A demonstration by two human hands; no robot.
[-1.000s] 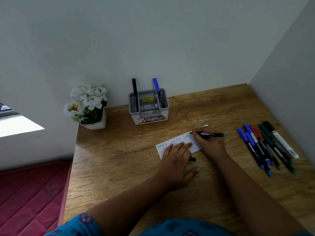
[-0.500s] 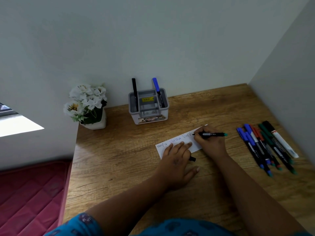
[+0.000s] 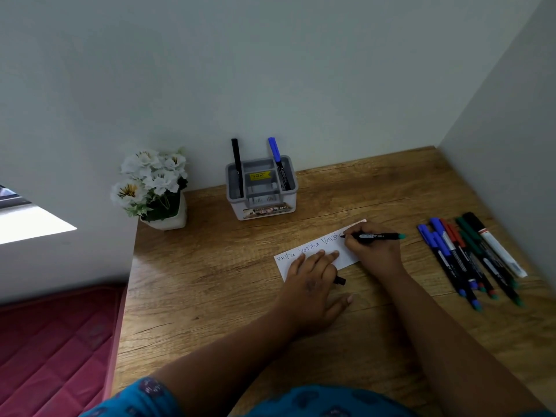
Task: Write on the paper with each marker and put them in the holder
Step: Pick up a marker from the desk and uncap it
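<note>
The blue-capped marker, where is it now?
In the head view the blue-capped marker stands in the right side of the grey holder, against the back wall, right of the flowers.

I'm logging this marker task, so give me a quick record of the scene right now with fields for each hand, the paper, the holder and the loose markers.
right hand: grips a green-ended marker, tip on the paper
left hand: fingers flat on the paper, a black cap showing beneath it
paper: white strip on the desk, handwriting across it
holder: grey, holds a black marker and a blue marker
loose markers: lying on the desk, at right
</note>
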